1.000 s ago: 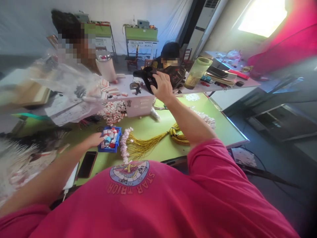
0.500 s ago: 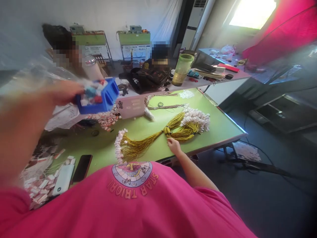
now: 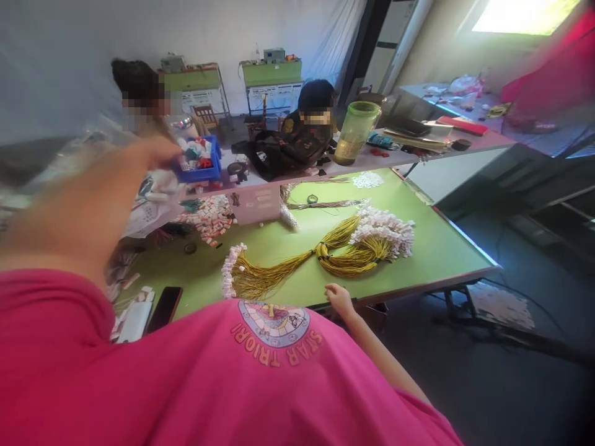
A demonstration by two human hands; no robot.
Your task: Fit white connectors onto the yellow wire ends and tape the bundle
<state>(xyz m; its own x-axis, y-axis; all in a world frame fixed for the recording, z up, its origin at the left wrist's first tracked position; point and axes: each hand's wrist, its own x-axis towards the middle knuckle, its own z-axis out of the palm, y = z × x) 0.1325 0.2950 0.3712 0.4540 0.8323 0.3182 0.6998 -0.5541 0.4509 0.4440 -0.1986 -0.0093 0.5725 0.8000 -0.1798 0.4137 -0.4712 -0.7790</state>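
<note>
My left hand [image 3: 160, 152], blurred, is closed on the left side of a small blue plastic bin [image 3: 214, 162]. Red, white and teal pieces fill the bin, which is at the level of the raised shelf [image 3: 297, 175]; whether it rests there I cannot tell. At the front edge of the green table [image 3: 288, 272], my right hand [image 3: 340, 300] has loosely curled fingers with nothing visible in them. Just beyond it lies a tied bundle of yellow wires [image 3: 325, 250] with white connectors [image 3: 383, 229] at its ends.
A green-tinted bottle [image 3: 357, 133], a black bag [image 3: 290, 152] and a tape roll [image 3: 236, 171] stand on the shelf. Below are a pile of small white-and-orange pieces [image 3: 216, 217] and two phones [image 3: 166, 308] [image 3: 136, 319]. Two people [image 3: 139, 93] [image 3: 316, 108] are beyond the shelf.
My left hand has carried the blue bin away from me to the shelf. My right hand has drawn back from the wire bundle toward the table's front edge. The view has shifted slightly.
</note>
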